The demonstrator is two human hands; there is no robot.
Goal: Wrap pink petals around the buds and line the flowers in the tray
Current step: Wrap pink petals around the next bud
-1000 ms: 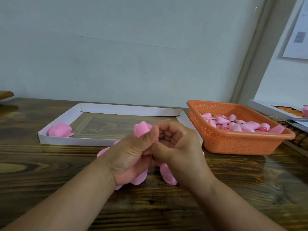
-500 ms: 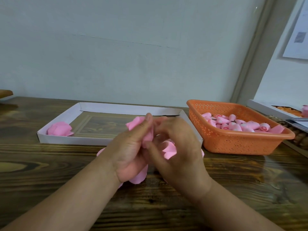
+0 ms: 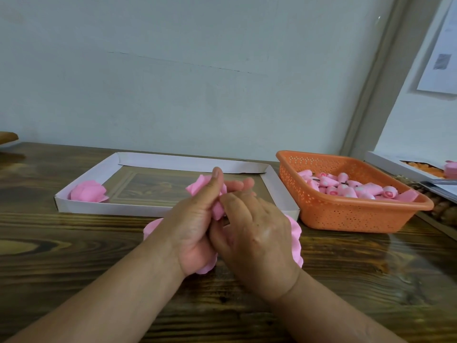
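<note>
A finished flower (image 3: 87, 192) of soft, ruffled pink petals lay in the near left corner of a shallow white cardboard tray (image 3: 170, 162) set toward the far edge of a dark, glossy wood-grain table (image 3: 74, 243). At the table's middle, just in front of the tray, the left hand (image 3: 195, 231) gripped a part-wrapped flower (image 3: 217, 206), thumb laid straight up its pink foam petal and fingers curled behind it. The right hand (image 3: 257, 241) met it from the other side, fingers curled against the same flower; whether they pinched a petal could not be told. Loose petals (image 3: 295, 233), thin and rounded, lay on the table beneath both hands, showing at either side. To the right of the tray stood an orange perforated plastic basket (image 3: 346, 216) heaped with small rolled pink buds (image 3: 346, 186), cone-shaped. A second white tray (image 3: 385, 162) sat at the table's far right edge.
</note>
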